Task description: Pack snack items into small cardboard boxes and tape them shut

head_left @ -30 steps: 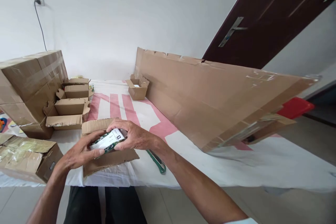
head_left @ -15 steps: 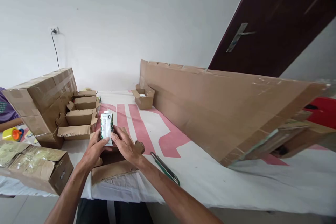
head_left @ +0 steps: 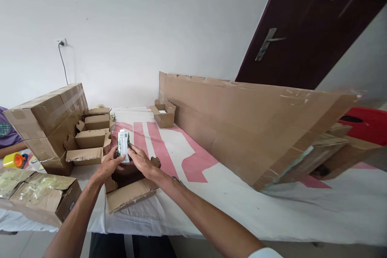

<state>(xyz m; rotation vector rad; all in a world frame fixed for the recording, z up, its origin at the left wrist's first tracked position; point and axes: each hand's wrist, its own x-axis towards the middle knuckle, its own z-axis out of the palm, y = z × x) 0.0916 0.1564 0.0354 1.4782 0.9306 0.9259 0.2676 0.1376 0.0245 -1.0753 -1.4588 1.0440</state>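
Observation:
Both my hands hold a small green and white packet (head_left: 123, 144) upright over an open small cardboard box (head_left: 130, 194) near the table's front edge. My left hand (head_left: 108, 165) grips the packet's left side. From the right, my right hand (head_left: 139, 160) pinches it with closed fingers. The packet's lower end is hidden behind my fingers.
Small open cartons (head_left: 89, 144) are stacked left of my hands, beside large taped boxes (head_left: 45, 117). Another open box of packets (head_left: 36, 197) sits at the near left. A long cardboard sheet (head_left: 242, 125) stands across the table (head_left: 272, 205). A small carton (head_left: 163, 113) lies far back. Another person's arm (head_left: 9, 147) shows at far left.
The packet went from lying flat in my hands to standing upright over the small box. My hands moved forward with it, and my right forearm now hides the green-handled tool.

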